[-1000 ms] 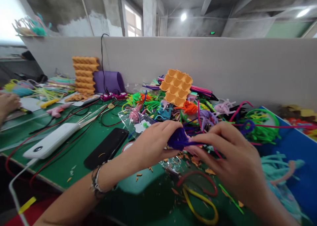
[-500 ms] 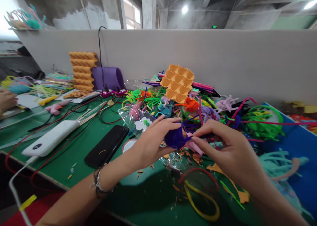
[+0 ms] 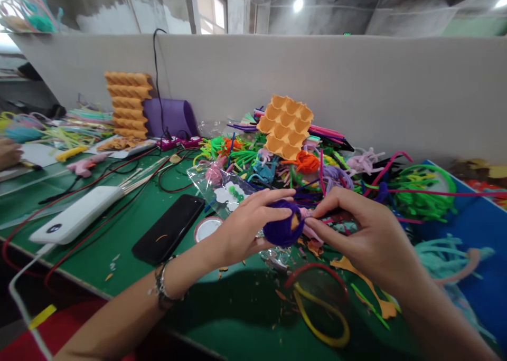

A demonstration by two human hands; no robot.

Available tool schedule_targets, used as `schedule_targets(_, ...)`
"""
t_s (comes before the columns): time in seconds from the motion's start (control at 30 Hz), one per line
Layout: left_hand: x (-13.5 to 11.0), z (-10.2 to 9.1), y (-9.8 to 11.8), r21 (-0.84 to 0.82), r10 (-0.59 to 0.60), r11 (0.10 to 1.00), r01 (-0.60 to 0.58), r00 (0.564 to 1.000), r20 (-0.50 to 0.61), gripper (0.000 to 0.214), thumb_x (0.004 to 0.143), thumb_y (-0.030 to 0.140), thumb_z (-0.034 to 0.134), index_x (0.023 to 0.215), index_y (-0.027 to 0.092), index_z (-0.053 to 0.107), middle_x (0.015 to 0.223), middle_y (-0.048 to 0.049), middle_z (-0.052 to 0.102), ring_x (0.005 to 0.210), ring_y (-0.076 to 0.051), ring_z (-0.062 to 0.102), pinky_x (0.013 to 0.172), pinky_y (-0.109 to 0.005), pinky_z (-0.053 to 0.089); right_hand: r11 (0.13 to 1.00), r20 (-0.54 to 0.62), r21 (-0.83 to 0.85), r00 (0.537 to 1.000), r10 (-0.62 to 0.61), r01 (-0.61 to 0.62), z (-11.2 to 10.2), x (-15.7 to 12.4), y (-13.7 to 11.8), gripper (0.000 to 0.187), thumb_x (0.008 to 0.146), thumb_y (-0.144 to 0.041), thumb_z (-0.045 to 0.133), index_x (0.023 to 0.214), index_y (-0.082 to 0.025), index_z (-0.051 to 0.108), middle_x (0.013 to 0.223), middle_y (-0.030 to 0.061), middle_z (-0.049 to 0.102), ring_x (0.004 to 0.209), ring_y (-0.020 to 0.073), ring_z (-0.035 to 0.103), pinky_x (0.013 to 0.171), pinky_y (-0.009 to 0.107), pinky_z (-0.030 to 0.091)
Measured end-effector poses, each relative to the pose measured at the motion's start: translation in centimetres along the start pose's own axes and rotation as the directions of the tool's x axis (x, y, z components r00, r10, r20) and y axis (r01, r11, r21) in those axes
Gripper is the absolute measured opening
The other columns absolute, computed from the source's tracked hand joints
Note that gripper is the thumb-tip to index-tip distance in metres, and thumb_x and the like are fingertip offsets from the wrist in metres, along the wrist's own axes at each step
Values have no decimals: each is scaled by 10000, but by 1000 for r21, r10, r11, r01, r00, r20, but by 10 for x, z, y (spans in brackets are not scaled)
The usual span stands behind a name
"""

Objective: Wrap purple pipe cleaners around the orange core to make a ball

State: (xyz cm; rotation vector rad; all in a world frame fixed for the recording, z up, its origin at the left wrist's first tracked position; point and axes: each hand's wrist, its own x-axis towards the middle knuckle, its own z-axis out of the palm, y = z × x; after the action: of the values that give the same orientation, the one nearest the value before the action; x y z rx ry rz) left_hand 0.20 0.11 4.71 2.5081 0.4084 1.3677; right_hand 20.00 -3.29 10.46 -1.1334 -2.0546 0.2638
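Note:
In the head view, my left hand (image 3: 247,224) is closed around a ball wound from dark purple fuzzy pipe cleaner (image 3: 279,229). A patch of orange shows through an opening on the ball's right side. My right hand (image 3: 356,234) pinches thumb and forefinger together at that side, on what seems to be the pipe cleaner's thin end; the fingertips hide most of it. Behind and below the fingers lies a pink piece (image 3: 311,231), partly covered.
A heap of coloured pipe cleaners (image 3: 245,158) with an orange egg-crate foam piece (image 3: 285,126) lies behind my hands. Leftward are a black phone (image 3: 168,229), a white power bank (image 3: 77,213) and cables. A blue box (image 3: 471,234) stands right. Another person's hand (image 3: 8,152) is far left.
The purple ball has turned in my left hand, so its rounded winding and the orange patch show more. My right fingers stay pinched beside it. The whole view has shifted slightly.

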Motion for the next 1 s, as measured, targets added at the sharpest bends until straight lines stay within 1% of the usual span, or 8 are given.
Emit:
schedule_targets(0.2, 0, -1, 1, -89, 29, 996, -27, 999, 21, 549, 790, 135, 605, 1233, 365, 378, 1319, -72, 460, 1171, -230, 510, 927, -416, 448, 1000, 78, 3, 997, -21, 20, -6, 2, -3, 88, 787, -239, 585, 705, -206, 583, 682, 4, 599, 614, 124, 549, 534, 226, 424)
schedule_targets(0.37, 0, 2, 3, -152, 59, 987, -51, 997, 48, 572, 797, 112, 592, 1257, 350, 349, 1269, -79, 429, 1177, -216, 478, 924, -386, 455, 999, 117, 54, 993, -13, 7, -10, 3, -3, 87, 774, -245, 601, 696, -207, 588, 684, -6, 601, 612, 116, 541, 546, 220, 420)
schedule_targets(0.53, 6, 5, 3, -254, -6, 967, 11, 1000, 20, 548, 737, 126, 670, 1177, 323, 410, 1180, -64, 448, 1149, -224, 482, 927, -407, 450, 992, 128, 125, 992, -5, -11, -16, 4, -2, 101, 794, -252, 586, 705, -205, 578, 680, -9, 593, 628, 114, 539, 575, 220, 429)
schedule_targets(0.63, 13, 7, 1, -405, -91, 911, 77, 996, -17, 523, 700, 160, 714, 1119, 304, 437, 1140, -56, 490, 1123, -235, 511, 918, -413, 456, 980, 82, 197, 997, 4, -20, -19, 4, -2, 104, 801, -262, 573, 716, -202, 570, 670, -10, 577, 623, 114, 536, 562, 217, 428)
schedule_targets(0.73, 22, 11, -2, -494, -169, 861, 124, 984, -48, 502, 667, 197, 749, 1070, 275, 460, 1098, -55, 540, 1074, -228, 547, 896, -393, 469, 980, -13, 200, 1000, -6, 8, -19, 3, -1, 76, 799, -234, 563, 731, -208, 580, 682, -16, 568, 638, 108, 528, 579, 216, 419)
schedule_targets(0.83, 33, 14, -5, -528, -227, 829, 186, 974, -13, 501, 638, 188, 770, 1047, 235, 484, 1084, -72, 576, 1017, -218, 586, 864, -358, 490, 983, -124, 178, 992, -14, 36, -19, 2, 2, 55, 780, -217, 586, 725, -215, 596, 681, -23, 549, 644, 107, 513, 596, 226, 410)
schedule_targets(0.9, 40, 15, -5, -561, -238, 803, 202, 971, 9, 504, 627, 160, 773, 1039, 217, 489, 1095, -77, 590, 1004, -204, 599, 858, -324, 497, 983, -173, 177, 985, -16, 47, -20, 1, 5, 53, 768, -204, 599, 717, -219, 600, 662, -28, 524, 618, 102, 494, 570, 225, 398)
schedule_targets(1.0, 48, 16, -6, -618, -206, 769, 161, 979, -1, 519, 614, 113, 774, 1038, 212, 492, 1136, -67, 592, 1058, -184, 581, 908, -286, 473, 984, -219, 162, 975, -39, 76, -22, 1, 7, 62, 755, -181, 607, 713, -225, 602, 645, -34, 493, 593, 95, 469, 532, 218, 375)
